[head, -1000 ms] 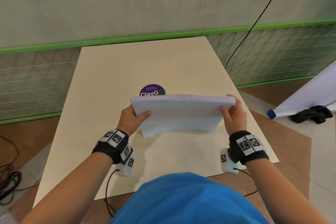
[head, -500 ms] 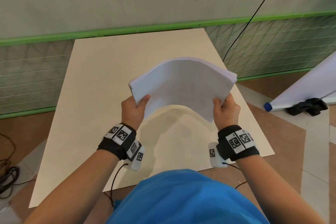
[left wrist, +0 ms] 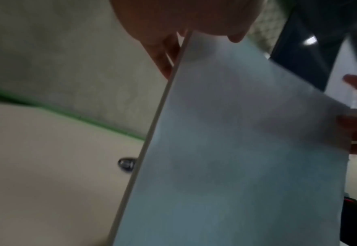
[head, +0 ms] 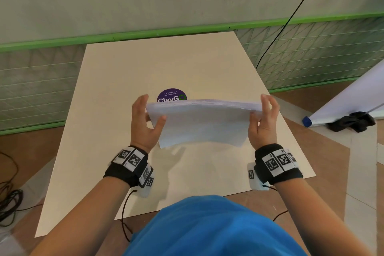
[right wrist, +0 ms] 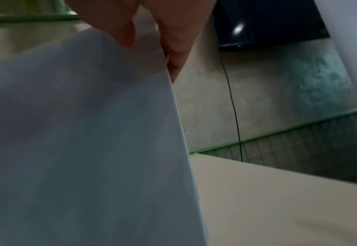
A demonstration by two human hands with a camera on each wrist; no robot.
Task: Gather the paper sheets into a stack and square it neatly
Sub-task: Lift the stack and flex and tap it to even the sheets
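Unbent now, paper stack [head: 203, 124] is pinched by fingers [head: 142, 103] of left hand [head: 145, 129] and right hand [head: 262, 127].

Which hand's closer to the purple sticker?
Left. The left hand is just beside the sticker, holding the left edge of the stack; the right hand holds its far right edge.
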